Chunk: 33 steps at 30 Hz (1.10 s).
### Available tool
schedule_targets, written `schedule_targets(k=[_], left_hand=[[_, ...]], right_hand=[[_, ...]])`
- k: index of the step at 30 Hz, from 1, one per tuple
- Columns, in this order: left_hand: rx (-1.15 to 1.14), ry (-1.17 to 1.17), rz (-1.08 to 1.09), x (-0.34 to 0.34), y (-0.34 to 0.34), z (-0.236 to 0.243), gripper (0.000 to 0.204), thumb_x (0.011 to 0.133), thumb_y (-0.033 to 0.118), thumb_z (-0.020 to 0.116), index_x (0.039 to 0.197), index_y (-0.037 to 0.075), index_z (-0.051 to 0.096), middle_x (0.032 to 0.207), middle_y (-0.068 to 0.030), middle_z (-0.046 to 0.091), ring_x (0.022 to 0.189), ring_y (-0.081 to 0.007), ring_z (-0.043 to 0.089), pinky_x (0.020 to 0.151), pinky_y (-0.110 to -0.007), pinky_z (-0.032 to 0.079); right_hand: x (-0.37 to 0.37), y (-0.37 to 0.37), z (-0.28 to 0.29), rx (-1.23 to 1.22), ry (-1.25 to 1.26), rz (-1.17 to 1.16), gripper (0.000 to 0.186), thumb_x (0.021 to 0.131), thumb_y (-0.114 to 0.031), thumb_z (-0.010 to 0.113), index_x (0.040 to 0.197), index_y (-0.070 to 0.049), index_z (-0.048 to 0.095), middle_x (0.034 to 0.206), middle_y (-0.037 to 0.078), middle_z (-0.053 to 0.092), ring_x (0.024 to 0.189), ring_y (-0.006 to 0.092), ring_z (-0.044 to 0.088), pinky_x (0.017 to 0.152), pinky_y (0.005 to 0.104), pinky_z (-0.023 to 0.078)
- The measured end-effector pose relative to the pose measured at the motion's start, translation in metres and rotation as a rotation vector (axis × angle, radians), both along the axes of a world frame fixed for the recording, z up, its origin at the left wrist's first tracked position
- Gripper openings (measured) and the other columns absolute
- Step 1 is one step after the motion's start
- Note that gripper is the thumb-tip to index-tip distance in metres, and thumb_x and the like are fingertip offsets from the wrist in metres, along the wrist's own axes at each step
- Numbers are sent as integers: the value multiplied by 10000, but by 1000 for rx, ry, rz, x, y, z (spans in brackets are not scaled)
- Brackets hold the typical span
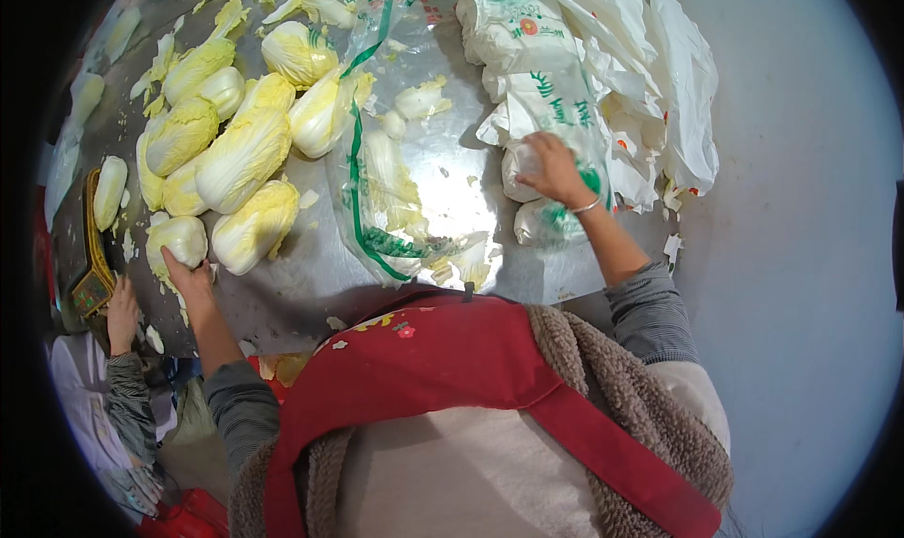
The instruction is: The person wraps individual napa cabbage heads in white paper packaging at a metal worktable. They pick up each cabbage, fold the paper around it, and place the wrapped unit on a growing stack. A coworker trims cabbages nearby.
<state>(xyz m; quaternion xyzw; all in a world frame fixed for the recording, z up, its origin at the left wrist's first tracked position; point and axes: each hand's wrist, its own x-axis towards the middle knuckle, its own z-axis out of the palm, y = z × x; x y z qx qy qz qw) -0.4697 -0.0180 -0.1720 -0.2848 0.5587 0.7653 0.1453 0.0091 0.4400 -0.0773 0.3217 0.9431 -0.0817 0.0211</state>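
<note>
My left hand point(193, 282) is closed round the pale base end of a napa cabbage point(185, 240) at the near left of the metal table point(315, 248). More yellow-green napa cabbages point(247, 152) lie heaped just beyond it. My right hand point(557, 173) rests with fingers apart on white wrapped bundles point(520, 166) inside a clear plastic bag printed in green point(570, 114). What the white wrapping contains is hidden. Between my hands lies another clear bag with a green edge point(356, 176), spread over the metal, with pale cabbage leaves showing through it.
White plastic bags point(683, 91) pile up at the table's right edge, beside a pale wall or floor. Loose leaves point(315, 9) litter the far side. At the left, a co-worker's hand point(122, 314) is beside a yellow-framed device point(92, 289) holding a small cabbage point(109, 192).
</note>
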Motion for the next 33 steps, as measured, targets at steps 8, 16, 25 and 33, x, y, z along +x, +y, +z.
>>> schedule_targets(k=[8,16,25,33], left_hand=[[-821,756,-38,82,36,42,613,853,264,612,1322,-22,339,1284,-193,434,1063,-263,523,872,-346,444],[22,533,-1233,256,139,64,290,888,133,547,1137,-12,518,998,-117,609,931,-166,571,808,-289,476],[361,-472,-1320,274,244,62,889,841,672,358,1438,110,15,1390,-229,274,1164,-385,461,912,-536,409],[698,-696,-1328,294,220,31,513,942,366,421,1320,22,372,1247,-145,519,1099,-276,545,954,-421,432]], right_hand=[[22,77,-33,-127,101,-750,855,747,-580,567,1174,153,456,1160,336,504,1122,417,490,975,384,368],[45,84,-24,-472,190,-814,1004,635,-672,624,1270,78,421,1290,274,440,1241,351,403,1036,354,300],[17,-67,52,-765,612,21,262,837,-220,619,996,-16,580,913,48,580,840,121,532,776,256,427],[-13,-128,-63,-1228,749,-538,492,861,-218,597,1272,-18,415,1132,71,518,967,170,523,837,294,428]])
